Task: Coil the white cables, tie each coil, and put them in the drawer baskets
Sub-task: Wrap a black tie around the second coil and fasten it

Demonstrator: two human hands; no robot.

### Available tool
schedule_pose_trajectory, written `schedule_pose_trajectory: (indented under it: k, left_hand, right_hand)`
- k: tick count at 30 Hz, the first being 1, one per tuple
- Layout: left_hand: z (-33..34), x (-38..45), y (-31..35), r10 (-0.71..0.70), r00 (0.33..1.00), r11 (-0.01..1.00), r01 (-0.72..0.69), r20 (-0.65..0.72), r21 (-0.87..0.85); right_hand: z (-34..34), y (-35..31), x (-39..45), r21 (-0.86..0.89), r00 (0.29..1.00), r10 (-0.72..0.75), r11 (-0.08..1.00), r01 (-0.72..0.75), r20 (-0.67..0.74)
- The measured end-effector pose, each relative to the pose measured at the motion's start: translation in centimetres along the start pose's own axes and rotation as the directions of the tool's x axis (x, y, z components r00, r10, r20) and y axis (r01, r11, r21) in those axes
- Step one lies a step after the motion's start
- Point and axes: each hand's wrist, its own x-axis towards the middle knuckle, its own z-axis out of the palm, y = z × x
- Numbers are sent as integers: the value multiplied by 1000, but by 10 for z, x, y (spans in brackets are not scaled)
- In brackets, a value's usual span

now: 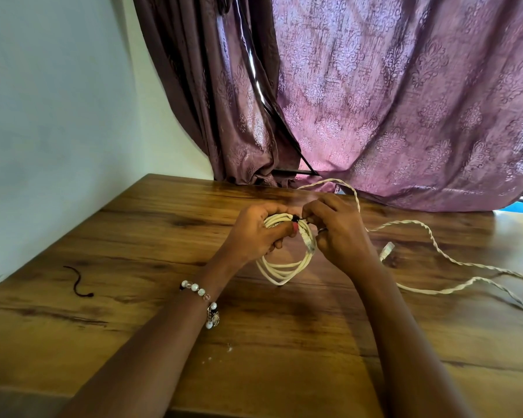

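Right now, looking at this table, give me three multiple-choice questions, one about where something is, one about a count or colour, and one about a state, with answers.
1. Where does the spare dark tie lie?
A. on the table left of the hands
B. inside the coil
C. on the curtain

2. How many white cables are in view?
A. one
B. two
C. four

3. What state is the white coil in?
A. lying loose and untouched
B. held in both hands, a dark tie at its top
C. already in a basket

Answers:
1. A: the tie rests on the wooden table, well left of the left hand.
2. B: besides the coil, one uncoiled twisted cable trails away to the right.
3. B: the left hand grips the coil while the right hand pinches the black tie around its loops.
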Motion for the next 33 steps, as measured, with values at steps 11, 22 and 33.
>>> schedule_pose_trajectory:
  k: [11,22,33]
  left_hand:
    - [0,-1,1,3,1000,999,-3,6,-45]
    - [0,0,-5,10,1000,996,-8,17,-88]
    - [4,-2,-3,14,998,999,-10,66,-53]
  right_hand:
    - [4,2,-1,36,997,-5,999,8,-81]
    - [5,7,-3,106,996,66,993,-59,-60]
    - [-16,11,-2,569,890,391,688,-451,234]
